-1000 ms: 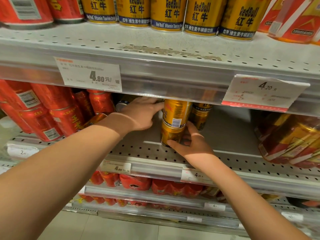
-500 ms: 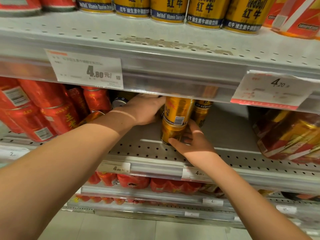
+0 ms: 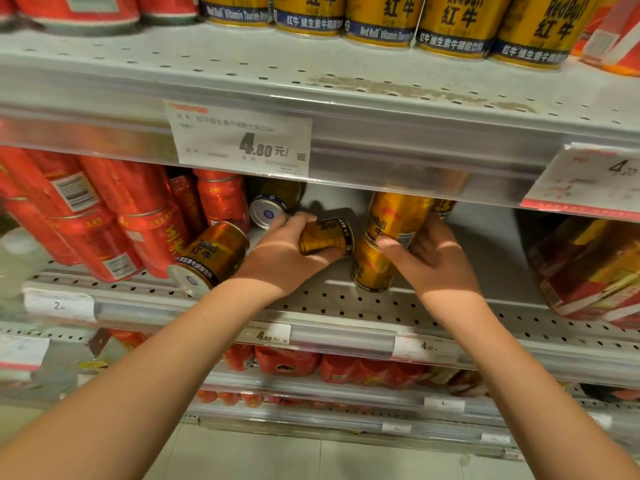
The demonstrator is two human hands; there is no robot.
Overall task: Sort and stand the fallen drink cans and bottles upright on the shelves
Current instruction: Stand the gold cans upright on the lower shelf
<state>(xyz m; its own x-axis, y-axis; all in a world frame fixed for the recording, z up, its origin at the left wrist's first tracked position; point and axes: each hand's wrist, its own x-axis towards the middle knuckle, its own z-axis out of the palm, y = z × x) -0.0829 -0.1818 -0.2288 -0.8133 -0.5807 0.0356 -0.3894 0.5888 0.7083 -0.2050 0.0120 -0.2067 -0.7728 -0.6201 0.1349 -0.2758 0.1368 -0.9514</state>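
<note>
Middle shelf [image 3: 346, 303] is our workplace — left grip [image 3: 280, 252] clasps a tipped can [image 3: 327, 236], right grip [image 3: 429, 254] grasps the stack [image 3: 394, 214] beside it. Stiff, smooth, likely slippery — we hold mid-body.

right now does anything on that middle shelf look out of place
Yes. A fallen gold can lies on its side beside the red cans, and another can lies behind it. The left hand grips a third can sideways.

Left hand [image 3: 280, 258] gripping a sideways gold can [image 3: 325, 236]; right hand [image 3: 427, 258] steadying stacked gold cans [image 3: 388, 233] on the perforated shelf [image 3: 346, 303]; another gold can [image 3: 209, 256] lying tipped beside red cans [image 3: 114, 216].
</note>
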